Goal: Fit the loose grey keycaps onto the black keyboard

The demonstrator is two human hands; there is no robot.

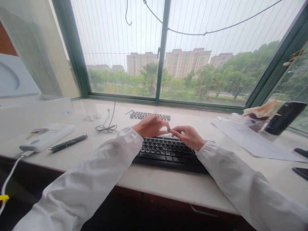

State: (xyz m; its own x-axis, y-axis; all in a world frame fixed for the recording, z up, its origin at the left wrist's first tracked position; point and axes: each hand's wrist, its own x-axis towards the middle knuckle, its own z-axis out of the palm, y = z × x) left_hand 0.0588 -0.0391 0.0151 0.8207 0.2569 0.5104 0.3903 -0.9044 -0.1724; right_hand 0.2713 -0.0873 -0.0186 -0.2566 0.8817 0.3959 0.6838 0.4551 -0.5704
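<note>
A black keyboard point(168, 153) lies on the pale window ledge point(154, 183) in front of me. Both hands hover over its far edge. My left hand point(150, 125) and my right hand point(187, 136) meet fingertip to fingertip, pinching one small dark keycap point(168, 130) between them. Several grey keycaps point(149, 115) lie in rows on the ledge just behind the hands. Both arms wear white sleeves.
A coiled cable point(106, 128), a black pen point(68, 143) and a white power bank point(47, 137) lie to the left, beside a white box point(33, 112). Paper sheets point(252, 139), a black cylinder point(284, 118) and dark objects point(300, 171) sit at the right. The window frame point(161, 64) stands behind.
</note>
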